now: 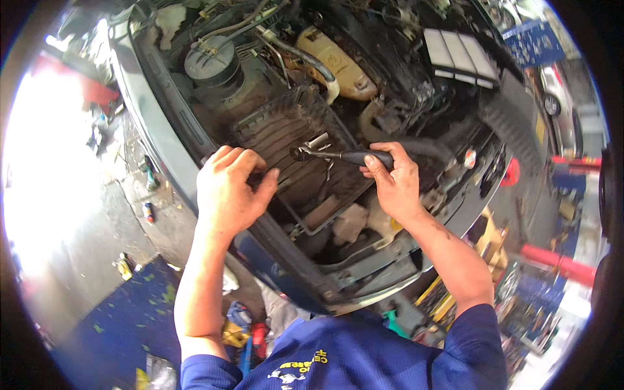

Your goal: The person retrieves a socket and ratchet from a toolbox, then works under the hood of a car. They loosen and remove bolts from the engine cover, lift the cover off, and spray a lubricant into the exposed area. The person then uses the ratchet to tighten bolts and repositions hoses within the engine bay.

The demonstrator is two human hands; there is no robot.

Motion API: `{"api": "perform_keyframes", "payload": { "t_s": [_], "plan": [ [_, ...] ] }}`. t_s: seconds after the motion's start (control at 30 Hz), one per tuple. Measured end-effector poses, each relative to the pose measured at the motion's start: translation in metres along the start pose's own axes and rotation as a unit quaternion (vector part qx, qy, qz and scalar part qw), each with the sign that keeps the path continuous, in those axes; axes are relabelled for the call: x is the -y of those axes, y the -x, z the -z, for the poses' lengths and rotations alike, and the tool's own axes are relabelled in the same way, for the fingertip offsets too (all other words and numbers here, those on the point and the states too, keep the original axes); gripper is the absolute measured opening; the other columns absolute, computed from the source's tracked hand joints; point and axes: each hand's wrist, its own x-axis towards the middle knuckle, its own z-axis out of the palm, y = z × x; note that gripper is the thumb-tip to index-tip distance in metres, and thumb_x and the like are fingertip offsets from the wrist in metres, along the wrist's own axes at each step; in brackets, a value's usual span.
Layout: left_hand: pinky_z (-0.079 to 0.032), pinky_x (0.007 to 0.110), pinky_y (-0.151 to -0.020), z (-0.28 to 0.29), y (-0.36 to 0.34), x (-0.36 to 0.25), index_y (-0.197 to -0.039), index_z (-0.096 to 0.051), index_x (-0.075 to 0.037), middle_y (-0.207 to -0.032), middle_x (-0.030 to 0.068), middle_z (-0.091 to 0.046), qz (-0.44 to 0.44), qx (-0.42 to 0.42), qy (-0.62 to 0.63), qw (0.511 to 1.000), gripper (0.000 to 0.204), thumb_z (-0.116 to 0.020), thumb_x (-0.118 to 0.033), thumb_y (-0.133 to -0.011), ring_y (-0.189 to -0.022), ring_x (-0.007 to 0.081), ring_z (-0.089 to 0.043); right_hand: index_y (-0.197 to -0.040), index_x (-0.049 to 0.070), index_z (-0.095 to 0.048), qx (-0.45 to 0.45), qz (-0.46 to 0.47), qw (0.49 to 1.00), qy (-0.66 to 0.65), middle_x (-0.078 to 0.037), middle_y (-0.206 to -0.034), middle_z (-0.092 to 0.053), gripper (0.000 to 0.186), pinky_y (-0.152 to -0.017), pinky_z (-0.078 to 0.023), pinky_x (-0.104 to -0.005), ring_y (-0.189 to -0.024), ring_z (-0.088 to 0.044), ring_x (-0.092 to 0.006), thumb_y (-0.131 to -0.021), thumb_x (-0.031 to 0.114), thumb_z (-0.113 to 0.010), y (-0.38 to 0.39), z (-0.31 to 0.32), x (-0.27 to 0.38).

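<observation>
While the right hand (398,177) is wrapped round the black handle of a ratchet wrench (341,155), thumb and fingers closed on it, the tool's long axis runs out from that grip toward nine o'clock, tipped only slightly toward ten, so that its round metal head lies over the ribbed air-box tray (270,140); whether the head touches anything beneath it cannot be told from above. Seen from the left hand (233,187), that same head sits at about two o'clock, near the thumb but apart from it, so the left hand is the nearer of the two to the working end, and the right has the handle end. The left hand rests at the fender edge (185,123), its thumb standing off toward two o'clock and its fingers bent over, the tips out of sight, so one cannot say whether they are closed on anything. Just beside the head, at about one o'clock from it, is a silver cylinder (317,140); whether it is joined to the tool is unclear. Any swing of the handle would seem to depend on that nearly level line between grip and head. Farther off, a white panel (458,55) lies at one o'clock from the right hand, and a beige cover (335,62) at eleven
</observation>
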Motion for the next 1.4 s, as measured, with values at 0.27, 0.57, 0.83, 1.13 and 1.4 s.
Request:
{"api": "perform_keyframes", "payload": {
  "t_s": [0.27,0.57,0.83,1.13,1.4],
  "plan": [
    [-0.055,0.040,-0.072,0.002,0.001,0.012,-0.081,-0.071,-0.006,-0.080,0.0077,-0.073,-0.095,0.081,0.082,0.989,0.015,-0.084,-0.013,-0.078,-0.077,0.0293,-0.069,-0.118,-0.001,-0.062,-0.160,-0.125,0.967,-0.152,-0.008,-0.095,-0.073,0.020,-0.079,-0.056,-0.0288,-0.087,-0.069,-0.0119,-0.101,0.006,-0.071,0.080,-0.074,-0.040],
    [-0.054,0.029,-0.070,0.021,-0.069,0.018,-0.099,-0.074,0.000,-0.085,0.0073,-0.075,0.000,0.263,0.174,0.949,0.014,-0.079,-0.012,-0.093,-0.078,0.0117,-0.069,-0.121,0.002,-0.060,-0.016,-0.137,0.955,0.261,-0.023,-0.118,-0.069,0.034,-0.091,-0.055,-0.0516,-0.108,-0.068,-0.0447,-0.089,0.003,-0.073,0.109,-0.077,-0.031],
    [-0.054,0.031,-0.080,-0.037,-0.268,0.056,-0.110,-0.076,0.001,-0.097,0.0104,-0.077,-0.011,0.256,0.086,0.963,0.029,-0.072,-0.026,-0.099,-0.086,0.0156,-0.070,-0.116,0.000,-0.064,-0.068,-0.067,0.963,0.251,-0.018,-0.105,-0.069,0.034,-0.084,-0.057,-0.0465,-0.097,-0.069,-0.0378,-0.089,0.012,-0.079,0.100,-0.066,0.021],
    [-0.054,0.044,-0.096,-0.265,-0.414,0.148,-0.122,-0.075,0.001,-0.120,0.0202,-0.075,-0.237,0.579,-0.313,0.714,0.038,-0.068,-0.028,-0.097,-0.111,0.0350,-0.070,-0.115,0.000,-0.069,-0.254,-0.152,0.955,-0.026,-0.016,-0.111,-0.075,0.037,-0.080,-0.059,-0.0366,-0.095,-0.074,-0.0298,-0.081,0.000,-0.082,0.072,-0.096,0.105],
    [-0.050,0.043,-0.107,-0.363,-0.410,0.201,-0.130,-0.073,0.000,-0.143,0.0210,-0.066,-0.097,0.624,-0.342,0.696,0.050,-0.073,-0.034,-0.093,-0.130,0.0371,-0.063,-0.109,-0.002,-0.071,-0.312,-0.202,0.926,-0.059,-0.018,-0.108,-0.076,0.027,-0.081,-0.058,-0.0359,-0.093,-0.075,-0.0310,-0.087,0.009,-0.082,0.014,-0.090,0.095]
  ]
}}
